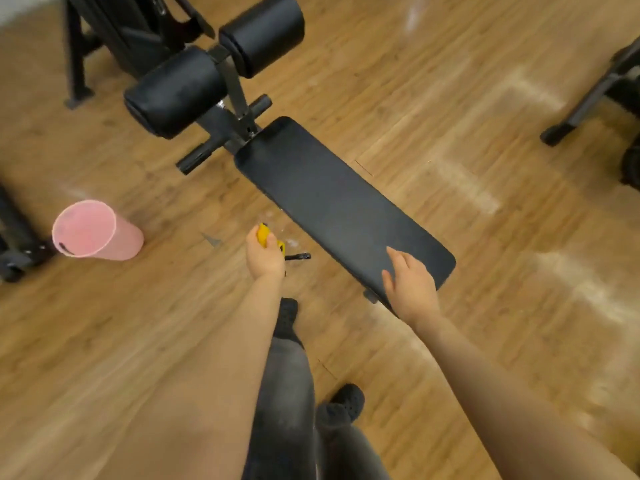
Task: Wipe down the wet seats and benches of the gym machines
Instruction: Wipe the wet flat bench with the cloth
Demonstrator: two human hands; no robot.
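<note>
A black padded bench (332,199) runs diagonally across the wooden floor, with two black roller pads (214,67) at its far end. My right hand (410,284) lies with straight fingers on the near end of the bench pad. My left hand (265,256) grips a yellow-handled tool (266,235) to the left of the bench; a thin black part of it sticks out toward the pad. I cannot tell what kind of tool it is.
A pink plastic bucket (93,232) stands on the floor at the left. Black machine frames stand at the back left (104,36), far left (14,237) and right edge (602,88). My legs and dark shoes (343,403) are below the bench end.
</note>
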